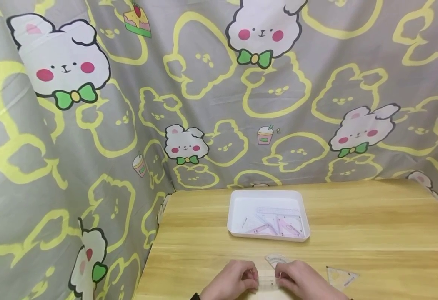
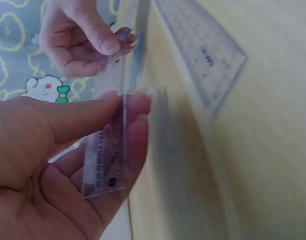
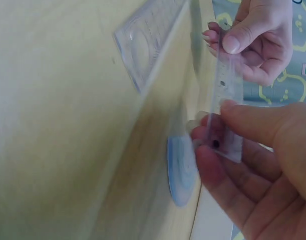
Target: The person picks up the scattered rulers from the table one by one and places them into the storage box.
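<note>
Head view is showing both hands meeting at the near edge of a wooden table [image 1: 372, 225], each one pinching an end of a short clear ruler [image 1: 267, 282] and holding it between them just above the tabletop. The left hand [image 1: 231, 282] is gripping its end with thumb on top and fingers curled beneath; the left wrist view is showing the ruler [image 2: 108, 150] lying across those fingers with the thumb pressing it down, printed scale marks running along its length. The right hand [image 1: 301, 281] is pinching the opposite end in the same way, and the right wrist view is showing its thumb and forefinger closing on the strip [image 3: 227, 117] while the left hand [image 3: 253, 37] is holding the far end. A clear protractor [image 1: 276, 260] is lying flat on the wood just beyond the hands, and a clear set square [image 1: 340, 277] is lying near the right hand, apart from it. Further back a white tray [image 1: 237, 208] is sitting on the table, holding several more transparent rulers and triangles [image 1: 275, 223]. A grey cloth [image 1: 91, 137] printed with rabbits is hanging behind and to the left.
</note>
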`<action>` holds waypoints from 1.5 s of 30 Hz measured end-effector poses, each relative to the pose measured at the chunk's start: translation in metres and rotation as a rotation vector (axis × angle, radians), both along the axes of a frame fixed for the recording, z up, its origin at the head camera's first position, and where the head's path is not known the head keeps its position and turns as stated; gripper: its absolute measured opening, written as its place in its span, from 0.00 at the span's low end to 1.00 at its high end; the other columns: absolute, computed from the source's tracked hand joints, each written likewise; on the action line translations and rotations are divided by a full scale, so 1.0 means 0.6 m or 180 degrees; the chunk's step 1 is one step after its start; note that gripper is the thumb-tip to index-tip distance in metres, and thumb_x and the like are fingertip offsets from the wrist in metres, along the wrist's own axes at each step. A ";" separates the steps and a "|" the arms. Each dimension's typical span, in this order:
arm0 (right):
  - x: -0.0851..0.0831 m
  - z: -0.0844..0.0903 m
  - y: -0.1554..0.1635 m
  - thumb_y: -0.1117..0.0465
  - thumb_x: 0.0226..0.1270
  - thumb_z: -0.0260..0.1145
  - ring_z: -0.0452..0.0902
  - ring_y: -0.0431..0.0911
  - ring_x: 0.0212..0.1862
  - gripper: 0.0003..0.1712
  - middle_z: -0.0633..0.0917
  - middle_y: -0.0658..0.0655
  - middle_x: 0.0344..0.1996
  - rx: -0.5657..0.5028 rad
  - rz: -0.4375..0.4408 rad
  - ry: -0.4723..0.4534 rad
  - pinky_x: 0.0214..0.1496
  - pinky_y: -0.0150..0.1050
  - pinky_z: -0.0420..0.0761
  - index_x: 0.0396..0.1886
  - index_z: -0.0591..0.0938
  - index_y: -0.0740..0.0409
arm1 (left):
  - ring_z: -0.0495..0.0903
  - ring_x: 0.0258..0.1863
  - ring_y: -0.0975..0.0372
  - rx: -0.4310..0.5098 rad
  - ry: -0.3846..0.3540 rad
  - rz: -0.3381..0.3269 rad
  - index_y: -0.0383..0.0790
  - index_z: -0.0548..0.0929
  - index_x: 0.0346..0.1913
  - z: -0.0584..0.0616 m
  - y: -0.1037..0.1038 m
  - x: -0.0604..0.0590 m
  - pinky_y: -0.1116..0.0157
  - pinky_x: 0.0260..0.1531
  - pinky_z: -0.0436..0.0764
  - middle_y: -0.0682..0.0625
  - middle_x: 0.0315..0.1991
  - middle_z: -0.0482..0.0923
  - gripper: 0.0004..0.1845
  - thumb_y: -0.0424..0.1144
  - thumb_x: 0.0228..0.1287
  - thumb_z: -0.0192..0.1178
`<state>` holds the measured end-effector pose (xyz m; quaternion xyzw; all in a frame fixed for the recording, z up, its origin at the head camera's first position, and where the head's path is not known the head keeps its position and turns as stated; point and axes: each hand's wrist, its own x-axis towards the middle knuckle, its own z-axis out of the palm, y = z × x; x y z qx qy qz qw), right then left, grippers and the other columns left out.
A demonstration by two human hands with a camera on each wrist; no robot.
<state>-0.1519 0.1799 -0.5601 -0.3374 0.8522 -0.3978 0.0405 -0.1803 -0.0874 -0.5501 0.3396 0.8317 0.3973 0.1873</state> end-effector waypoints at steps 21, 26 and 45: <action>-0.075 0.028 0.035 0.68 0.53 0.79 0.81 0.35 0.37 0.20 0.86 0.44 0.37 0.0055 -0.0723 0.1997 0.39 0.29 0.82 0.47 0.89 0.54 | 0.91 0.30 0.54 0.0858 -0.0433 0.0324 0.32 0.84 0.42 0.035 0.050 -0.105 0.65 0.31 0.87 0.38 0.35 0.90 0.03 0.26 0.68 0.67; -0.107 0.033 0.055 0.75 0.57 0.74 0.84 0.37 0.38 0.18 0.90 0.50 0.36 -0.0160 -0.0643 0.1473 0.39 0.36 0.85 0.46 0.90 0.56 | 0.90 0.31 0.53 0.0752 -0.0337 0.0309 0.36 0.84 0.41 0.035 0.068 -0.140 0.68 0.32 0.86 0.41 0.33 0.90 0.02 0.28 0.70 0.66; -0.250 0.047 0.110 0.72 0.69 0.69 0.86 0.43 0.40 0.10 0.91 0.57 0.38 0.0106 -0.0839 0.0699 0.43 0.39 0.85 0.47 0.90 0.65 | 0.83 0.30 0.68 0.0561 0.0284 0.0686 0.36 0.87 0.40 0.039 0.111 -0.291 0.72 0.33 0.80 0.51 0.31 0.87 0.02 0.32 0.69 0.69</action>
